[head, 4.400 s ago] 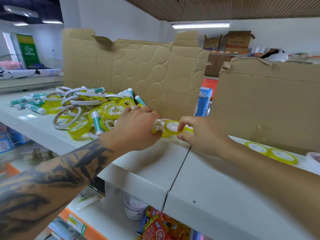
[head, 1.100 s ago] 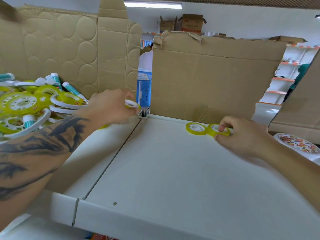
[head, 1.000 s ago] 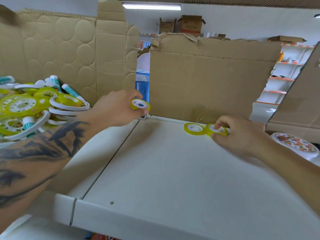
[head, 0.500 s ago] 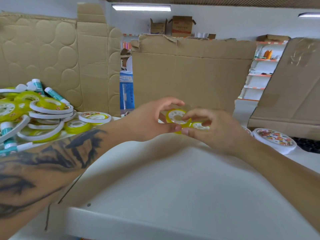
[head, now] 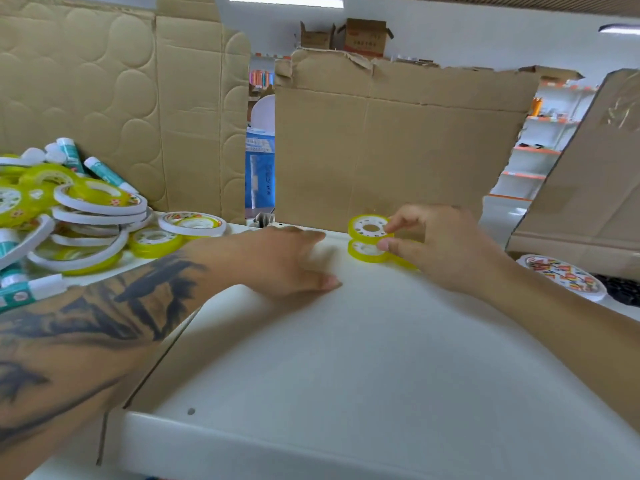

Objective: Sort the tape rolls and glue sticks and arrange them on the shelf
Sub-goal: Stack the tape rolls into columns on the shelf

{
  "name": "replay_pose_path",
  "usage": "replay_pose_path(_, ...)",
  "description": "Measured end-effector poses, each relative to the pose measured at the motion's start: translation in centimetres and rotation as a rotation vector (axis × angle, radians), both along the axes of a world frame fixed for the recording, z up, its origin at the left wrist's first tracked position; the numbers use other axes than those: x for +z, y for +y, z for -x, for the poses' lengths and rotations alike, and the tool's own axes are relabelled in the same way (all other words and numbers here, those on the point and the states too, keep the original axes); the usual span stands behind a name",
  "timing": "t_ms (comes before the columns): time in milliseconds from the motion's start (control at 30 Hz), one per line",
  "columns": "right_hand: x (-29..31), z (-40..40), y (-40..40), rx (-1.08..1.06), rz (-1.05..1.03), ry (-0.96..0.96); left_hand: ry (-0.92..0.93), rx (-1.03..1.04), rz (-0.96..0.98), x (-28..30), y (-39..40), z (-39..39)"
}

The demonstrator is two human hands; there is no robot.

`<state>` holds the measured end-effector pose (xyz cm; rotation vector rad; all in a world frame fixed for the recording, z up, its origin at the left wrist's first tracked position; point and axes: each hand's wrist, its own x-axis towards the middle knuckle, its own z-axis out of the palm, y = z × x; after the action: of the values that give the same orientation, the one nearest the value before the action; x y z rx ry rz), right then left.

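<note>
The right hand [head: 440, 247] pinches a small yellow tape roll [head: 370, 227], setting it onto another roll [head: 366, 251] (apparently starting a stack) far on the white shelf [head: 346, 375]. The left hand [head: 291, 261] rests open, empty.

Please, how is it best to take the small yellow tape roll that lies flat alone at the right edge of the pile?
Probably pinch the small yellow tape roll across its outer rim from above. It lies flat on the shelf, hub upward. Its near and right sides look free; a white tape ring crowds its left, so come from the right.
</note>
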<state>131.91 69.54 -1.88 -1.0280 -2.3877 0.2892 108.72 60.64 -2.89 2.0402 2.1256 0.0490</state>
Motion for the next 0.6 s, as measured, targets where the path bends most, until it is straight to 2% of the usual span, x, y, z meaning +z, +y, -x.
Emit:
replay_pose_path(133,-0.3,1.1,1.3,-0.113,-0.002,-0.072,0.040,-0.004,0.130,-0.1,-0.5,0.3)
replay_pose_path(600,-1.9,0.8,1.5,-0.120,-0.015,-0.171,0.075,-0.042,0.102,-0.2,0.0,0.3)
